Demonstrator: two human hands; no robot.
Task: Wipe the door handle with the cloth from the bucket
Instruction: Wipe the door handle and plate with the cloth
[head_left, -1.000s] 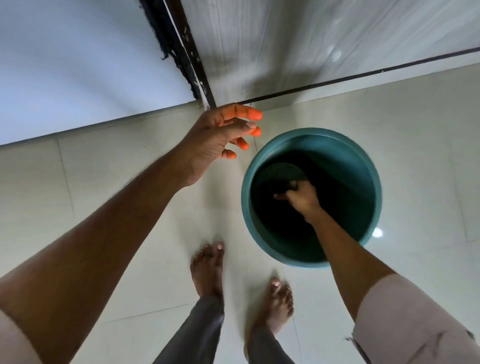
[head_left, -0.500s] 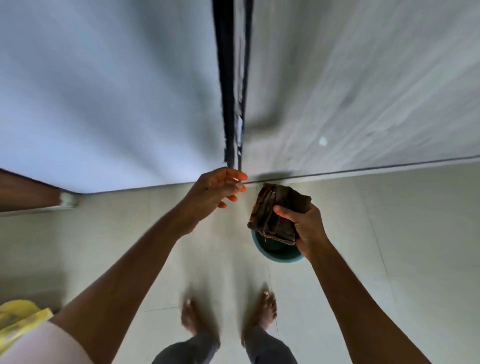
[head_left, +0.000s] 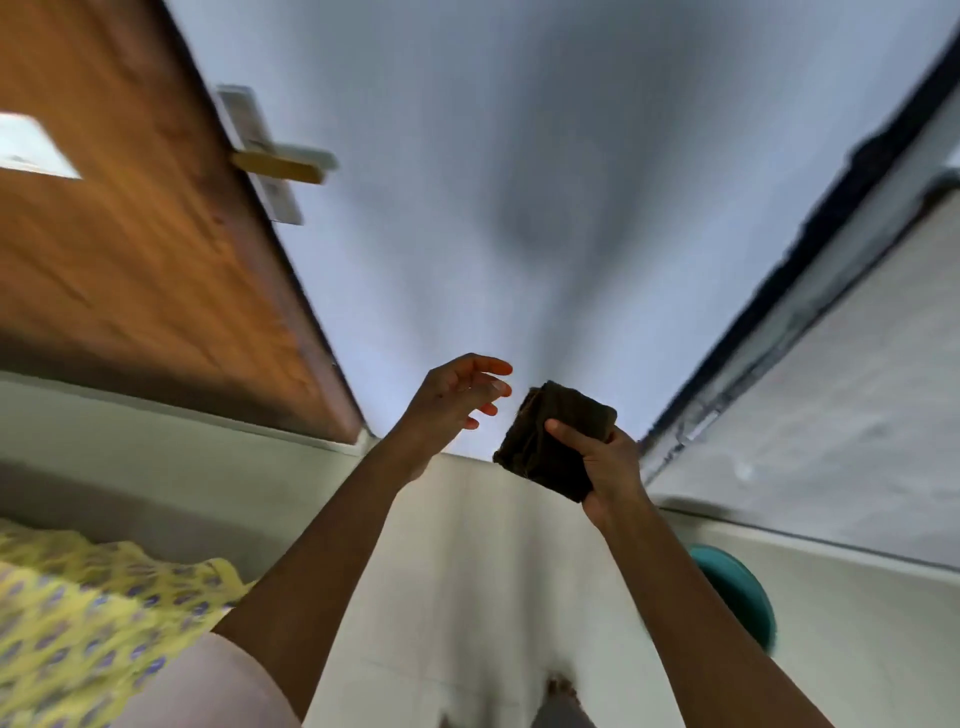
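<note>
My right hand (head_left: 610, 462) grips a folded dark brown cloth (head_left: 550, 441), held up in front of me at mid-frame. Just to its left, my left hand (head_left: 457, 400) hovers with fingers spread and holds nothing. A silver and brass lever door handle (head_left: 283, 163) on a pale backplate juts from the edge of the brown wooden door (head_left: 130, 249) at the upper left, well above and left of both hands. The teal bucket (head_left: 740, 597) stands on the floor at the lower right, partly hidden by my right forearm.
A pale wall (head_left: 519, 182) fills the centre. A grey panel with a black frame (head_left: 810, 291) runs along the right. Yellow patterned fabric (head_left: 88, 618) lies at the lower left. The floor is light tile (head_left: 467, 597).
My right hand lifted the cloth out of the bucket and raised it. The view swung up and left, bringing the wooden door and its handle into sight.
</note>
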